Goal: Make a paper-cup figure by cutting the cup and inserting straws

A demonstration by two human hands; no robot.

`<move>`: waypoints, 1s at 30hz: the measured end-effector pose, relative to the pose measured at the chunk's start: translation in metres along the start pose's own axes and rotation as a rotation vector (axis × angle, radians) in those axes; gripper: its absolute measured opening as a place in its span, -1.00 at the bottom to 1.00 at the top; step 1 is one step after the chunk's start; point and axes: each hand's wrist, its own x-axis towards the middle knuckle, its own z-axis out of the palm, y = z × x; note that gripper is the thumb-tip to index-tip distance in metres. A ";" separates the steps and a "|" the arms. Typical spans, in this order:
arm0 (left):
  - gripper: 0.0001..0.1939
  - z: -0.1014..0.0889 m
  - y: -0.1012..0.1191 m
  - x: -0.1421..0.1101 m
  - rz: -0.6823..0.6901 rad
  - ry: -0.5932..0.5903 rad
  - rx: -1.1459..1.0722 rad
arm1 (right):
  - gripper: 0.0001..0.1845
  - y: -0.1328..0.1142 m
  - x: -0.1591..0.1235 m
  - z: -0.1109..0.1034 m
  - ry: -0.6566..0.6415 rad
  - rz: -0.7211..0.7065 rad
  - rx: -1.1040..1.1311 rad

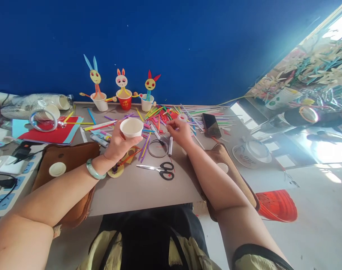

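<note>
Matt white paper cup, glossy plastic straws, shiny metal scissors, on a smooth matt counter.

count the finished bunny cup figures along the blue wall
3, side by side at the table's far edge: blue-eared bunny in a white cup, pink-eared bunny in a red cup, red-eared bunny in a white cup.

On the grey table, the black-handled scissors lie near the person, with the thin wire ring just beyond. Three paper-cup rabbit figures stand at the far edge. The black phone lies right, the red paper sheet left.
</note>
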 end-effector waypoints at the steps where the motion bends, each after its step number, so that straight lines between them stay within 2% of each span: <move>1: -0.27 0.000 0.001 0.000 -0.002 0.010 -0.010 | -0.83 -0.002 -0.002 -0.002 -0.005 0.003 0.018; 4: -0.28 0.002 0.003 0.004 -0.087 0.031 -0.146 | -0.83 -0.009 -0.010 0.002 -0.083 -0.037 0.021; 8: -0.30 0.004 0.004 0.012 -0.156 0.076 -0.310 | -0.82 -0.016 -0.023 0.011 -0.310 -0.357 -0.161; 10: -0.29 0.003 0.005 0.015 -0.140 0.091 -0.340 | -0.82 -0.017 -0.026 0.011 -0.356 -0.456 -0.287; 13: -0.27 0.000 0.004 0.018 -0.128 0.093 -0.340 | -0.81 -0.013 -0.023 0.005 -0.295 -0.346 -0.391; 15: -0.25 -0.001 0.004 0.017 -0.133 0.084 -0.314 | -0.80 -0.009 -0.019 0.002 -0.220 -0.237 -0.392; 17: -0.24 -0.002 0.005 0.017 -0.141 0.076 -0.285 | -0.80 -0.006 -0.018 0.001 -0.162 -0.192 -0.355; 19: -0.22 -0.001 0.006 0.017 -0.139 0.085 -0.277 | -0.81 -0.006 -0.020 0.003 -0.160 -0.219 -0.313; 21: -0.19 -0.001 0.007 0.017 -0.139 0.100 -0.287 | -0.82 -0.008 -0.022 0.005 -0.216 -0.289 -0.299; 23: -0.19 -0.001 0.007 0.017 -0.157 0.113 -0.299 | -0.82 -0.010 -0.025 0.006 -0.274 -0.353 -0.329; 25: -0.21 -0.002 0.006 0.018 -0.181 0.121 -0.297 | -0.81 -0.012 -0.025 0.005 -0.276 -0.361 -0.389; 30: -0.24 -0.004 0.002 0.018 -0.141 0.108 -0.272 | -0.77 -0.009 -0.020 -0.010 -0.186 -0.123 -0.648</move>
